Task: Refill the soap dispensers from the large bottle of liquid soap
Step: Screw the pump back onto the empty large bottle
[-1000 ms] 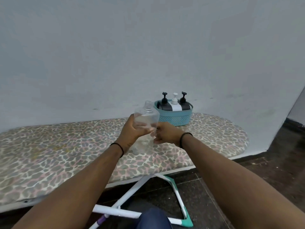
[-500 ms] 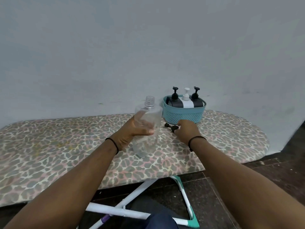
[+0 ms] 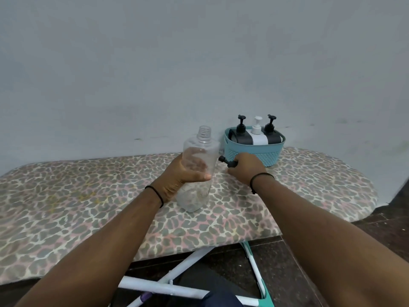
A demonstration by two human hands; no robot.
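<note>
Gripping the clear bottle [image 3: 197,171] mid-body beside the basket [image 3: 254,152], the left hand [image 3: 180,176] is steadying something probably light and squashable, while the right hand [image 3: 244,168] is clutching the pump cap [image 3: 228,162].

Clear uncapped bottle [image 3: 197,171] stood upright, wrapped by left-hand fingers [image 3: 200,176], black pump cap [image 3: 226,161] lay under right fingertips [image 3: 238,161], three pump dispensers [image 3: 256,135] stood beyond those fingertips
</note>
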